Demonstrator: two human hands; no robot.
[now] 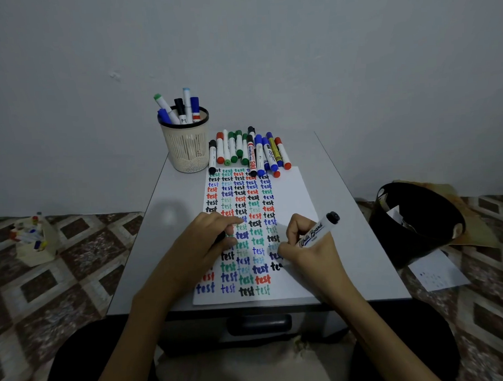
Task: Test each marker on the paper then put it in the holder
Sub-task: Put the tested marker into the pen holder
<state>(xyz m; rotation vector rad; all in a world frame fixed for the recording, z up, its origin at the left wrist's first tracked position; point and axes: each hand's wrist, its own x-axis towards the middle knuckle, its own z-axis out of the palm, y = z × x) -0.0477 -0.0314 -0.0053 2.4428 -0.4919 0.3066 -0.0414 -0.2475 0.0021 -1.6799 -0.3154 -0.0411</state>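
Right hand (pixel 301 245), grip pinching the black marker (pixel 315 232), writes low in the rightmost column of the paper (pixel 291 194); left hand (pixel 209 238) rests on the sheet, fingers curled round what appears to be the cap (pixel 220 237); holder (pixel 185 148) stands at the tabletop's (pixel 160 240) far corner. Risk: the writing hand's heel may drag across fresh ink and smear it; lifting the left hand would let the sheet slide.
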